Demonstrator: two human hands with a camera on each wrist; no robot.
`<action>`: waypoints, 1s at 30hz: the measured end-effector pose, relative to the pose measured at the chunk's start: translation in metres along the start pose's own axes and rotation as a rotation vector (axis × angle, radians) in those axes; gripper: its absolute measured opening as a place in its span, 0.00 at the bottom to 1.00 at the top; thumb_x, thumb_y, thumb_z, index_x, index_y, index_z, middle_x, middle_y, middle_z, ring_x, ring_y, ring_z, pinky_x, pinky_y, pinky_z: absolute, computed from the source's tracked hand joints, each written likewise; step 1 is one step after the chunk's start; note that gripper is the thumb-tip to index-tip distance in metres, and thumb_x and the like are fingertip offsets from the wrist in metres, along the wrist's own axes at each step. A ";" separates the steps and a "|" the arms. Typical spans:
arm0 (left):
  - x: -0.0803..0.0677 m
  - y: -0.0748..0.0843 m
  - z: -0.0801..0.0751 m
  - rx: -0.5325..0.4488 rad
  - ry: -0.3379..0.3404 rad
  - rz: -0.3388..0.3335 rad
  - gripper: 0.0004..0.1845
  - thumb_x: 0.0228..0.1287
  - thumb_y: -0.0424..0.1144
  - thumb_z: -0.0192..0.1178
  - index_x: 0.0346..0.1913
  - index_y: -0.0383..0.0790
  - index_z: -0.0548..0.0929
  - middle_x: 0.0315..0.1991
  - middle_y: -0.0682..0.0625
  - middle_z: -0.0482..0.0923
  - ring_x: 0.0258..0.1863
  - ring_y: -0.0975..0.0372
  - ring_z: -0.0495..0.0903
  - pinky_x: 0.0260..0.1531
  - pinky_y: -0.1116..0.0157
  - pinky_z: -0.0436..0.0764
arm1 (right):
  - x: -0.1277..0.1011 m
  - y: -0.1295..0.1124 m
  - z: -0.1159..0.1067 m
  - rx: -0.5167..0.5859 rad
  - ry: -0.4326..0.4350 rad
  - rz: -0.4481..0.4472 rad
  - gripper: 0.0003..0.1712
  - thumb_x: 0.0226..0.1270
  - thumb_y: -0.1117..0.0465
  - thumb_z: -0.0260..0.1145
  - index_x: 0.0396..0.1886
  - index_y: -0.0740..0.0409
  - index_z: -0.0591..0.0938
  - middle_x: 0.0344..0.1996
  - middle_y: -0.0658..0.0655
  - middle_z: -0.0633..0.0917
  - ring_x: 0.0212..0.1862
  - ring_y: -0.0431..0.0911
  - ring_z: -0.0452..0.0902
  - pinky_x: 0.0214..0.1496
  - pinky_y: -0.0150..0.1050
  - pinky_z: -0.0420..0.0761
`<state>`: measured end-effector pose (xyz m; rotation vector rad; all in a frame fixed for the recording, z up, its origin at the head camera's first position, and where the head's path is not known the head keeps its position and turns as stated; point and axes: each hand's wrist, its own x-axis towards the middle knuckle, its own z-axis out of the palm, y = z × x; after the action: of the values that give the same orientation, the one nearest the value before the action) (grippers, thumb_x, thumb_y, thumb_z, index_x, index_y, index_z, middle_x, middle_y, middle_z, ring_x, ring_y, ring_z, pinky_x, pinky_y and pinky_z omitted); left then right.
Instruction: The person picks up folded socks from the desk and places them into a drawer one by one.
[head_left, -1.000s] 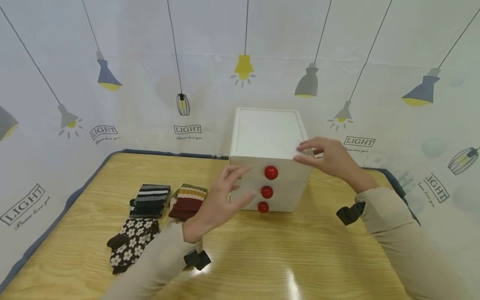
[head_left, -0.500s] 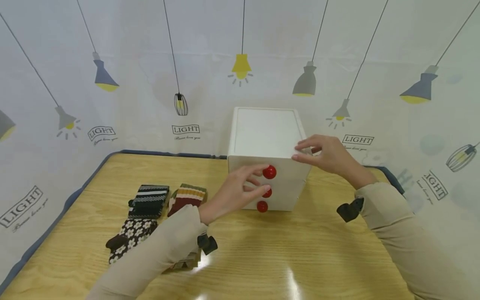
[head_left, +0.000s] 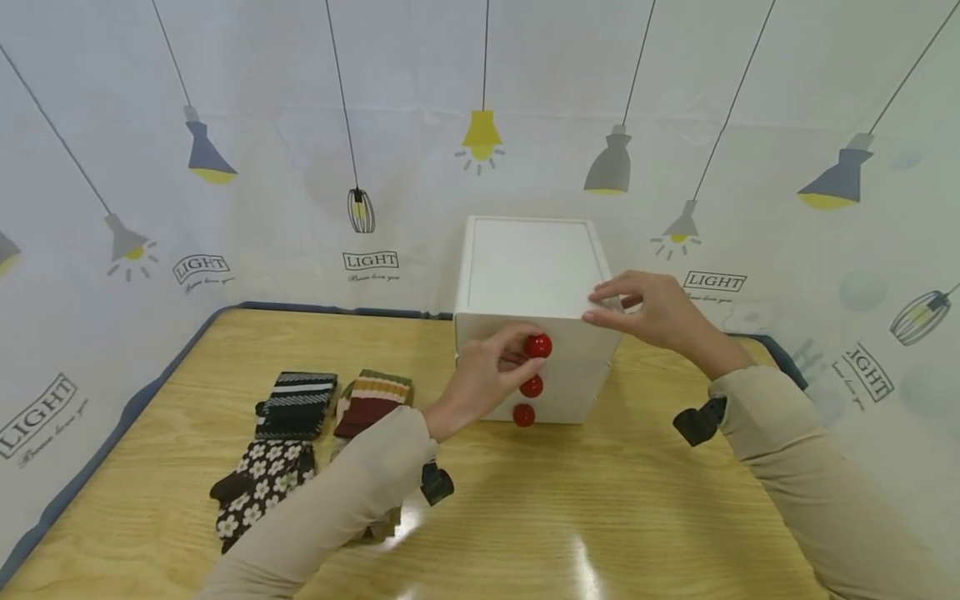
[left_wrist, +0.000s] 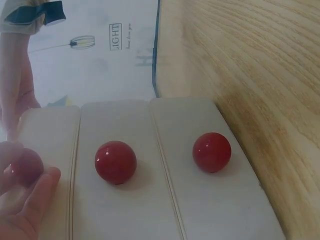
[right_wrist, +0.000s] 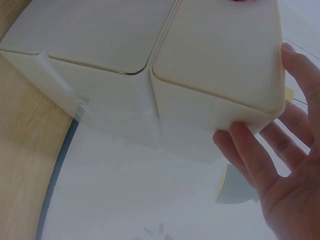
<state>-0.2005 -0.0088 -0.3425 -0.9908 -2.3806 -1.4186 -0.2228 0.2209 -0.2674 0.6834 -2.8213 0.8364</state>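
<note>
A small white drawer cabinet [head_left: 536,267] stands at the back of the table, with three round red knobs down its front. My left hand [head_left: 487,375] has thumb and fingers around the top red knob [head_left: 537,346]; in the left wrist view that knob [left_wrist: 27,167] lies between the fingertips. Below it are the middle red knob [left_wrist: 115,162] and the bottom red knob [left_wrist: 212,152], both untouched. My right hand [head_left: 652,308] rests on the cabinet's top right front corner. In the right wrist view its fingers [right_wrist: 252,155] touch the side panel, with the thumb at the top front edge.
Folded socks lie on the table's left: a black striped pair [head_left: 297,404], a flower-patterned pair [head_left: 266,487] and a maroon striped pair [head_left: 375,404]; my left sleeve partly covers them. A lamp-printed sheet [head_left: 420,150] hangs close behind the cabinet. The wooden table [head_left: 600,500] extends in front.
My left hand has moved right from beside the cabinet front to the top knob, and its fingers have closed around it. The right hand has stayed at the corner.
</note>
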 end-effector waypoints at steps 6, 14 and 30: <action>0.002 -0.001 0.003 0.022 0.043 -0.004 0.16 0.58 0.36 0.59 0.49 0.40 0.73 0.36 0.46 0.80 0.31 0.63 0.80 0.31 0.76 0.77 | 0.000 0.000 -0.001 -0.003 0.001 0.000 0.20 0.54 0.51 0.66 0.42 0.60 0.82 0.46 0.61 0.79 0.42 0.55 0.76 0.42 0.47 0.77; 0.001 -0.001 0.003 0.005 0.054 0.003 0.15 0.57 0.35 0.59 0.48 0.39 0.74 0.35 0.47 0.80 0.29 0.63 0.80 0.29 0.76 0.77 | 0.001 -0.002 -0.003 0.022 -0.039 0.052 0.22 0.53 0.49 0.66 0.43 0.60 0.81 0.48 0.61 0.77 0.43 0.57 0.76 0.40 0.46 0.78; -0.037 0.023 0.002 -0.086 -0.024 0.028 0.16 0.53 0.32 0.62 0.47 0.35 0.75 0.35 0.44 0.81 0.28 0.65 0.81 0.27 0.76 0.77 | 0.003 0.000 -0.006 0.052 -0.081 0.068 0.22 0.54 0.51 0.66 0.44 0.61 0.81 0.49 0.63 0.76 0.44 0.58 0.75 0.42 0.47 0.77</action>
<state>-0.1573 -0.0165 -0.3448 -1.0631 -2.3306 -1.5189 -0.2257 0.2226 -0.2617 0.6460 -2.9191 0.9168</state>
